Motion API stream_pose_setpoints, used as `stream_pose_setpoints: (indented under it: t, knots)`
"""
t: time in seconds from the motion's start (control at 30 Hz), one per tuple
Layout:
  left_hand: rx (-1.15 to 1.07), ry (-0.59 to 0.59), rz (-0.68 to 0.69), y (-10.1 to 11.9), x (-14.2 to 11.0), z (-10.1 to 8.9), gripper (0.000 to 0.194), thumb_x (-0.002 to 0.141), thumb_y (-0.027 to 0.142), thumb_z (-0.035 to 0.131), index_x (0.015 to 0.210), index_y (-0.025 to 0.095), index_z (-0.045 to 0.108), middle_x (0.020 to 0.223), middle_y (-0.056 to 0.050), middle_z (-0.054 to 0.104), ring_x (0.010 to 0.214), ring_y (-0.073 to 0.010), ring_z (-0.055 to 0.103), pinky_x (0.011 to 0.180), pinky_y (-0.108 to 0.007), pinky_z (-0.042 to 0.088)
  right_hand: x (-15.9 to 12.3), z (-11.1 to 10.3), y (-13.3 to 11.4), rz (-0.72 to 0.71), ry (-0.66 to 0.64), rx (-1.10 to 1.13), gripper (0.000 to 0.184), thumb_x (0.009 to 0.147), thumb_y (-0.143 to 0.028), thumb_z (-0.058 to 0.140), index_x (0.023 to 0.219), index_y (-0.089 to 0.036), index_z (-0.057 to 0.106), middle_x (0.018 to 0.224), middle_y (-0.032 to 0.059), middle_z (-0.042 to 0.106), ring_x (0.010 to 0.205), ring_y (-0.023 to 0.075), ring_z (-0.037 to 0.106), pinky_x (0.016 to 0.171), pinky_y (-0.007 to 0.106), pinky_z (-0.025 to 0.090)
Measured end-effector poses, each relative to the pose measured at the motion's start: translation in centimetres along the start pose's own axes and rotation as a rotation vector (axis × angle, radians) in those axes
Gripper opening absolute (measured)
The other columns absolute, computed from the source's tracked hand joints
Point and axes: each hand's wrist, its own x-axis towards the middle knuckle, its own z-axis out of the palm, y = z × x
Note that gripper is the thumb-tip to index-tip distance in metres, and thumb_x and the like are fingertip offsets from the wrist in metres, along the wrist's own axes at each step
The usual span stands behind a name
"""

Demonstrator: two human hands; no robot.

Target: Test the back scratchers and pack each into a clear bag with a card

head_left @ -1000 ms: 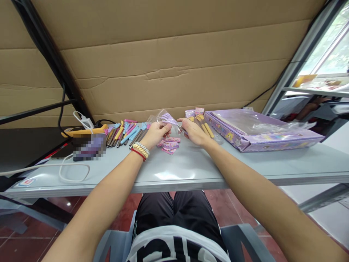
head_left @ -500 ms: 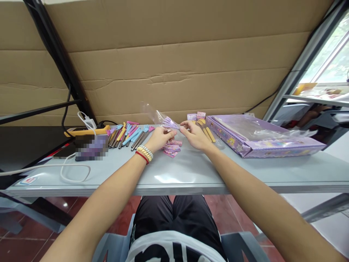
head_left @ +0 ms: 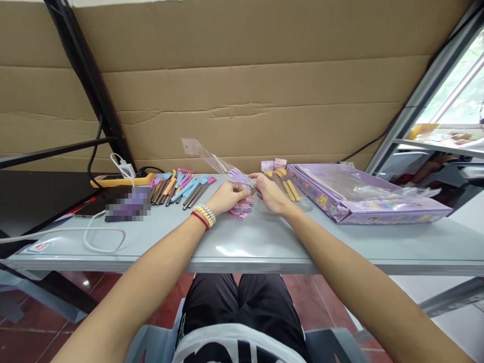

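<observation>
My left hand (head_left: 230, 197) is closed, pinching the lower side of a clear plastic bag (head_left: 206, 155) whose flat header end points up and left. Inside the bag is the hand-shaped purple head of a back scratcher (head_left: 237, 176). My right hand (head_left: 270, 192) is closed around the other end of the back scratcher, at the bag's lower right; its fingers partly hide the handle. Small pink and purple printed cards (head_left: 240, 209) lie on the table under my left hand. Beyond my right hand lie bagged yellow back scratchers (head_left: 290, 186) with printed cards at their tops.
Left of my hands is a pile of pink, blue and yellow back scratchers (head_left: 181, 186) with metal rods. A purple box (head_left: 393, 212) with clear plastic on it stands at the right. A yellow power strip (head_left: 141, 180) and white cable (head_left: 102, 250) occupy the left.
The bag has stretched out further to the upper left, and its header now shows flat. My right hand has come slightly lower, with its fingers more curled. The view has shifted a little.
</observation>
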Motion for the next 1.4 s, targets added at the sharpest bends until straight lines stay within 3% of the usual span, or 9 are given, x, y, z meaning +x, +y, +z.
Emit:
stream_pose_setpoints:
  t: [0.2, 0.37, 0.5, 0.67, 0.9, 1.1, 1.23, 1.3, 1.4]
  knots:
    - [-0.096, 0.05, 0.007, 0.5, 0.0, 0.2, 0.029, 0.068, 0.041, 0.071, 0.061, 0.015, 0.06, 0.058, -0.002, 0.058, 0.053, -0.0104, 0.05, 0.052, -0.024, 0.04, 0.2, 0.3, 0.1, 0.012, 0.02, 0.083, 0.079, 0.083, -0.077, 0.014, 0.118, -0.017, 0.052, 0.074, 0.0036, 0.059, 0.06, 0.0141, 0.047, 0.051, 0.025, 0.035]
    - [-0.347, 0.221, -0.065, 0.3, 0.2, 0.4, 0.039, 0.065, 0.048, 0.074, 0.085, 0.017, 0.06, 0.08, -0.003, 0.065, 0.068, -0.0147, 0.062, 0.055, -0.025, 0.047, 0.1, 0.7, 0.0, 0.013, 0.04, 0.092, 0.077, 0.084, -0.076, 0.014, 0.122, -0.019, 0.048, 0.082, 0.0049, 0.06, 0.06, 0.0132, 0.048, 0.05, 0.024, 0.035]
    - [-0.484, 0.269, -0.078, 0.6, 0.4, 0.4, 0.04, 0.061, 0.044, 0.078, 0.08, 0.014, 0.06, 0.075, -0.003, 0.064, 0.064, -0.0141, 0.062, 0.058, -0.027, 0.05, 0.0, 0.8, -0.5, 0.022, 0.004, 0.11, 0.066, 0.089, -0.068, 0.024, 0.129, -0.019, 0.042, 0.093, 0.0062, 0.06, 0.06, 0.0114, 0.049, 0.051, 0.024, 0.037]
    - [-0.567, 0.427, -0.051, 1.0, 0.8, -0.8, 0.035, 0.059, 0.038, 0.08, 0.072, 0.013, 0.058, 0.066, 0.0, 0.062, 0.061, -0.0119, 0.06, 0.059, -0.026, 0.051, 0.1, 0.0, -1.2, 0.101, -0.021, 0.048, 0.059, 0.081, -0.044, 0.06, 0.13, -0.018, 0.04, 0.095, 0.0041, 0.059, 0.056, 0.0083, 0.049, 0.053, 0.024, 0.04]
    - [-0.63, 0.722, -0.021, 0.7, 1.2, -2.8, 0.038, 0.055, 0.037, 0.082, 0.072, 0.014, 0.057, 0.064, 0.002, 0.06, 0.058, -0.0109, 0.059, 0.05, -0.022, 0.049, 0.6, -1.8, -0.4, 0.202, -0.057, -0.097, 0.026, 0.083, -0.035, 0.055, 0.1, -0.016, 0.056, 0.073, 0.0017, 0.062, 0.052, 0.0092, 0.048, 0.052, 0.024, 0.037]
    - [-0.626, 0.631, -0.057, 0.6, 1.0, -2.3, 0.034, 0.059, 0.035, 0.081, 0.071, 0.014, 0.058, 0.065, 0.001, 0.061, 0.057, -0.0108, 0.06, 0.049, -0.022, 0.05, 0.3, -0.7, -0.4, 0.091, -0.012, -0.164, 0.04, 0.086, -0.032, 0.049, 0.121, -0.014, 0.045, 0.063, -0.003, 0.051, 0.058, 0.0136, 0.047, 0.054, 0.025, 0.035]
    - [-0.57, 0.44, -0.094, 0.4, 0.6, -1.2, 0.032, 0.059, 0.035, 0.081, 0.072, 0.012, 0.061, 0.068, -0.001, 0.064, 0.061, -0.0117, 0.061, 0.054, -0.023, 0.051, 0.0, 0.4, -0.9, -0.003, 0.01, -0.216, 0.048, 0.087, -0.027, 0.045, 0.131, -0.011, 0.038, 0.064, -0.0019, 0.053, 0.06, 0.0164, 0.05, 0.06, 0.029, 0.036]
    - [-0.55, 0.341, -0.106, 0.3, 0.5, -0.8, 0.031, 0.061, 0.035, 0.08, 0.073, 0.012, 0.063, 0.071, -0.003, 0.066, 0.065, -0.0124, 0.063, 0.058, -0.024, 0.052, -0.1, 0.8, -1.1, -0.036, 0.016, -0.19, 0.053, 0.086, -0.027, 0.047, 0.135, -0.011, 0.033, 0.064, -0.0018, 0.053, 0.061, 0.017, 0.051, 0.061, 0.03, 0.037]
    - [-0.55, 0.319, -0.095, 0.3, 0.5, -0.8, 0.031, 0.062, 0.034, 0.079, 0.075, 0.012, 0.063, 0.071, -0.002, 0.065, 0.064, -0.012, 0.062, 0.059, -0.024, 0.052, -0.1, 0.7, -1.2, -0.06, 0.019, -0.073, 0.058, 0.082, -0.027, 0.053, 0.135, -0.012, 0.032, 0.063, -0.0033, 0.053, 0.058, 0.0151, 0.05, 0.058, 0.029, 0.037]
